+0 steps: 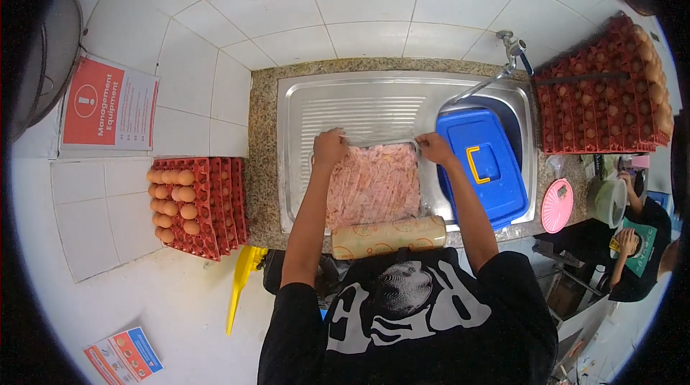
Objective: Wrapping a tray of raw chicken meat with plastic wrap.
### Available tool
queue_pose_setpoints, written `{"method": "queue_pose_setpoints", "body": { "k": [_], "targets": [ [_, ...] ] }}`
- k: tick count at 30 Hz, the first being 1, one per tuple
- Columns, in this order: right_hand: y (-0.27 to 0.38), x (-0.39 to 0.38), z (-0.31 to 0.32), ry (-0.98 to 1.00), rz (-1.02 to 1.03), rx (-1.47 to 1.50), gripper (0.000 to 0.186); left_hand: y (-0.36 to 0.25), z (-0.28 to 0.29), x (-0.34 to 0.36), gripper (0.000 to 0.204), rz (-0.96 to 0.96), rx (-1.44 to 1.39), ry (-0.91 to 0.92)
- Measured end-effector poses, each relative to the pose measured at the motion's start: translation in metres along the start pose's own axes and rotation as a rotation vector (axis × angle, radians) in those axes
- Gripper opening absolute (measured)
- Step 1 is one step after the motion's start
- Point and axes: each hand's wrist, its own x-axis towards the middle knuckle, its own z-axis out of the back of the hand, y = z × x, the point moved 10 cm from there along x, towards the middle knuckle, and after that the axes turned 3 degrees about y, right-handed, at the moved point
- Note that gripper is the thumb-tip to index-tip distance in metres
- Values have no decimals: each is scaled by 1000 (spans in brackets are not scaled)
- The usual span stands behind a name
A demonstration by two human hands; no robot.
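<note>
A rectangular container of pale pink raw meat slices (375, 187) sits on the steel sink's ribbed drainboard (359, 108). Between it and my body lies a wide roll of plastic wrap (392, 236) with orange print. Clear film appears to stretch from this roll across the meat. My left hand (330, 146) is closed at the far left corner, pinching the film's edge. At the far right corner, my right hand (433, 148) pinches the film the same way. The container's walls are mostly hidden under the meat and film.
A blue lid with a yellow handle (480, 166) covers much of the sink basin, below the faucet (512, 51). Red egg trays are stacked at left (198, 205) and right (596, 94). A pink round scale (557, 205) lies near a co-worker (643, 241) holding something.
</note>
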Motion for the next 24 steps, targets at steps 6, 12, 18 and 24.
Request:
{"method": "queue_pose_setpoints", "body": {
  "k": [6,12,18,24],
  "targets": [
    [-21,-8,-3,67,-74,53,29,-2,1,9,15,258,9,94],
    [15,-20,9,-28,80,-72,21,-14,-14,-1,29,49,150,271],
    [12,-25,9,-25,2,-165,19,-28,14,-14,28,-40,195,-19],
    [25,-28,7,-91,36,-126,25,11,20,-26,32,-7,25,-41]
  ]
}}
